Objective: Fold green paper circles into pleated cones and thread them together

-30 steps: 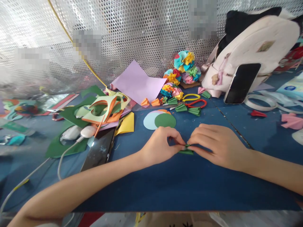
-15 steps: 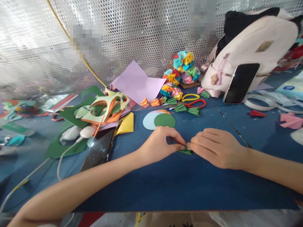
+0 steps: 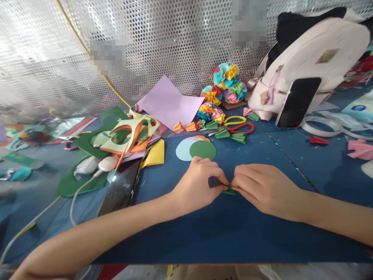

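Note:
Both hands meet at the middle of the blue table [image 3: 221, 229] over a small folded green paper piece [image 3: 229, 191]. My left hand [image 3: 198, 182] pinches its left end between thumb and fingertips. From the right, my right hand [image 3: 264, 188] presses and pinches the other end, its fingers curled over the paper. Most of the green piece is hidden under the fingertips. Just beyond the hands lie a green paper circle [image 3: 203, 149] and a pale blue circle [image 3: 183, 150] stacked together.
A phone [image 3: 120, 188] with a white cable lies to the left beside cut paper scraps [image 3: 128, 134]. Folded green and orange pieces, scissors [image 3: 237, 123], paper flower balls [image 3: 229, 81], a pink bag [image 3: 309, 58] propping another phone [image 3: 297, 102], and tape [image 3: 317, 126] sit behind.
Both hands have drawn closer together over the green piece and shifted slightly toward me; less of the green paper shows now.

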The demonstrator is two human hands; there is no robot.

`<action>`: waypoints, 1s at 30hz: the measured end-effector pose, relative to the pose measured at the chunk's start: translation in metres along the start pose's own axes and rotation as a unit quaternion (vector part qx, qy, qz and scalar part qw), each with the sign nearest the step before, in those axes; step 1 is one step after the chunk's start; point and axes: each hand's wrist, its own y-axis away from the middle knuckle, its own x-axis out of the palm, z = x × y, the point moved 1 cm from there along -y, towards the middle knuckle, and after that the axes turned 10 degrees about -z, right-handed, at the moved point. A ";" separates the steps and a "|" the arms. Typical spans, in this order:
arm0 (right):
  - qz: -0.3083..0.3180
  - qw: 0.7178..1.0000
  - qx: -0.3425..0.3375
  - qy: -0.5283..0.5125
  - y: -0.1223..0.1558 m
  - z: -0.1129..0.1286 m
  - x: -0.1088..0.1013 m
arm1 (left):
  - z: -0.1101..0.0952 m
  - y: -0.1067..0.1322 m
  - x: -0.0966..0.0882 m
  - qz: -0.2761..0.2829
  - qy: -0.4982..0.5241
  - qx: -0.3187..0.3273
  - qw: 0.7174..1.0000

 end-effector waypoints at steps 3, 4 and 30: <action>-0.056 0.989 -0.115 0.068 0.000 -0.001 -0.006 | -0.004 0.001 -0.001 0.000 0.009 0.013 1.000; -0.064 0.988 -0.125 0.064 0.001 -0.003 -0.008 | -0.005 0.001 -0.002 -0.002 0.007 0.023 1.000; 0.030 0.995 -0.006 -0.098 0.008 -0.041 0.000 | 0.019 -0.002 0.003 -0.019 0.104 -0.098 0.990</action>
